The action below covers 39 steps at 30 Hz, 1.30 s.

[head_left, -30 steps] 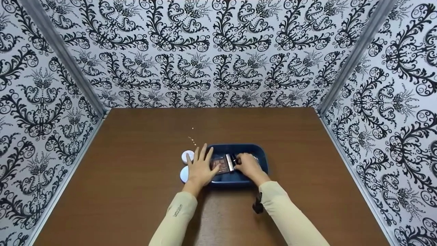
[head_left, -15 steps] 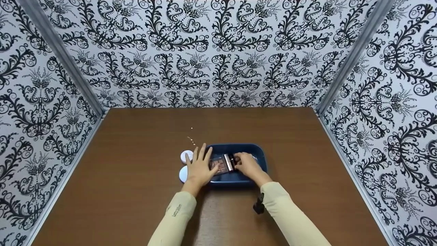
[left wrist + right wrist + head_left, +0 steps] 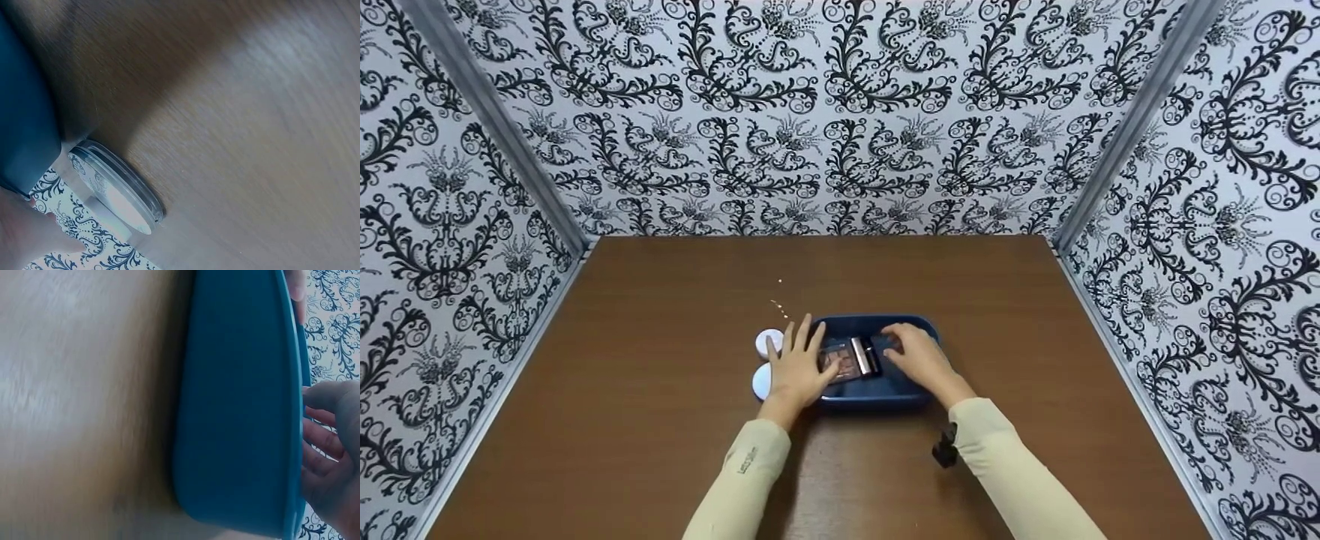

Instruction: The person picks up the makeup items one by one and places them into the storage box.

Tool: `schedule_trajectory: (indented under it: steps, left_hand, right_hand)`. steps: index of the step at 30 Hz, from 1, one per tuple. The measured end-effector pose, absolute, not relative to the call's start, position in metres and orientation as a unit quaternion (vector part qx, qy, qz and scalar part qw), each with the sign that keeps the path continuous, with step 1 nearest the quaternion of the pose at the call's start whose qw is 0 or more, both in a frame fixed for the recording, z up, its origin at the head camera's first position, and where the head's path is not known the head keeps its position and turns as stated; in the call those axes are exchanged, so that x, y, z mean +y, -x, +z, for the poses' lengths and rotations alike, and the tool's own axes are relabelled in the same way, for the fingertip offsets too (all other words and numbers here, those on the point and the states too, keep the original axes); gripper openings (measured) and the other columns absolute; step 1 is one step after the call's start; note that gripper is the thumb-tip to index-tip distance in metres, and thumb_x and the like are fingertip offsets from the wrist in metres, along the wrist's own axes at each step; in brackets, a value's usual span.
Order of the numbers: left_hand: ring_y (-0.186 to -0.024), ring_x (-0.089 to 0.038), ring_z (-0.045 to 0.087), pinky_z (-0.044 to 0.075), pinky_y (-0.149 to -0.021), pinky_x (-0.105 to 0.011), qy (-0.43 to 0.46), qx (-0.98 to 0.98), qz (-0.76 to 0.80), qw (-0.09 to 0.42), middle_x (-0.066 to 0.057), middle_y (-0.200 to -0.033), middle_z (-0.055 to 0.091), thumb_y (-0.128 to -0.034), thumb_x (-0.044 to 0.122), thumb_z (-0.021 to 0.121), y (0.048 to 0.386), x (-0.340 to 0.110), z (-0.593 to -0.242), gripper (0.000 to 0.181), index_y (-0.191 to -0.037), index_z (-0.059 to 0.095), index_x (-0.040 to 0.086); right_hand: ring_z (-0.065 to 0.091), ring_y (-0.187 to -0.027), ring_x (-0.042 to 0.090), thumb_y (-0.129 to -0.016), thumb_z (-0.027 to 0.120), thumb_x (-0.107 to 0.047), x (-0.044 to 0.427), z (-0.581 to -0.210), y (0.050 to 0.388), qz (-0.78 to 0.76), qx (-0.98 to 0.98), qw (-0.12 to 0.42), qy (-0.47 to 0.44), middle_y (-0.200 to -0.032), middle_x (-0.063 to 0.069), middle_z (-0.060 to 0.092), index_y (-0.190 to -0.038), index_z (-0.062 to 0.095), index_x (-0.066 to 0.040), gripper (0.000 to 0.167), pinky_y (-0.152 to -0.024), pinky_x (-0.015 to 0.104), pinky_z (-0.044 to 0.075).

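Note:
A dark blue plastic tub stands on the brown table and holds an eyeshadow palette with brown pans. Against the palette's right side lie a shiny silvery bar and a black, tube-like item. My left hand spreads its fingers over the tub's left rim, its thumb lying over the palette. Over the tub's right half is my right hand, fingers loosely bent and apart from the black item; nothing shows in its grasp. In the right wrist view, the tub's wall hides the contents.
Two round, pale-topped containers stand left of the tub: a far one and a near one, partly behind my left hand. Small pale specks lie beyond them. Patterned walls enclose the table at the back and sides.
My right hand has let go of the black item beside the palette and drawn back to the right. The black item has shifted left against the silvery bar. My left hand stays in place.

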<state>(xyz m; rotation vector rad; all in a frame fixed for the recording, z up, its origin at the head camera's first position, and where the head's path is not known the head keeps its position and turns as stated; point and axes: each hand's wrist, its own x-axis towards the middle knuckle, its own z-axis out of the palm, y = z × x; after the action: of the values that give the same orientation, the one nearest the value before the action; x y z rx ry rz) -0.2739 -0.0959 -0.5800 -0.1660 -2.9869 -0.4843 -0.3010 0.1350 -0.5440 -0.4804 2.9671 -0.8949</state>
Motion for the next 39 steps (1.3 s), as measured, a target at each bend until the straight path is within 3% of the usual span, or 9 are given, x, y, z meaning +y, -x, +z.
schedule_trajectory:
  steps: [11,20,26,32,39]
  left_hand:
    - [-0.153,-0.035,0.022,0.009,-0.118,-0.070,0.056,-0.982,-0.170,0.060,-0.002,-0.167,0.022,-0.0905,0.058,0.053,0.274,-0.097,-0.581,0.075,-0.156,0.035,0.025]
    - [-0.153,-0.035,0.022,0.009,-0.118,-0.070,0.054,-0.982,-0.172,0.062,-0.002,-0.167,0.021,-0.0908,0.057,0.055,0.274,-0.097,-0.582,0.075,-0.156,0.034,0.026]
    - [-0.153,-0.035,0.021,0.009,-0.118,-0.070,0.055,-0.982,-0.173,0.059,-0.002,-0.167,0.021,-0.0904,0.057,0.054,0.274,-0.096,-0.582,0.075,-0.156,0.034,0.026]
    - [-0.153,-0.035,0.021,0.008,-0.118,-0.070,0.055,-0.982,-0.173,0.054,-0.002,-0.168,0.020,-0.0904,0.057,0.053,0.272,-0.096,-0.580,0.075,-0.156,0.034,0.026]
    - [-0.153,-0.035,0.021,0.009,-0.118,-0.071,0.054,-0.982,-0.174,0.051,-0.002,-0.168,0.020,-0.0890,0.058,0.052,0.273,-0.097,-0.578,0.077,-0.156,0.034,0.026]
  right_hand:
    - [0.067,-0.098,0.022,-0.093,0.067,-0.013,0.163,-0.536,0.302,-0.294,0.940,-0.075,0.153,-0.111,0.007,0.070,-0.121,0.068,-0.009,0.028,-0.086,0.042,0.056]
    - [0.056,-0.120,0.032,-0.091,0.070,-0.015,0.181,-0.548,0.304,-0.254,0.945,-0.126,0.162,-0.128,0.011,0.062,-0.122,0.067,-0.008,0.032,-0.101,0.049,0.048]
    - [0.045,-0.138,0.035,-0.091,0.071,-0.022,0.187,-0.561,0.302,-0.250,0.949,-0.106,0.159,-0.150,0.013,0.048,-0.137,0.057,-0.008,0.051,-0.112,0.053,0.039]
    - [0.033,-0.148,0.038,-0.091,0.070,-0.037,0.187,-0.569,0.300,-0.250,0.953,-0.066,0.159,-0.161,0.015,0.034,-0.153,0.037,-0.007,0.076,-0.119,0.057,0.029]
    - [0.025,-0.151,0.039,-0.094,0.064,-0.045,0.185,-0.566,0.293,-0.260,0.950,-0.038,0.165,-0.165,0.015,0.024,-0.159,0.024,-0.008,0.085,-0.119,0.062,0.024]
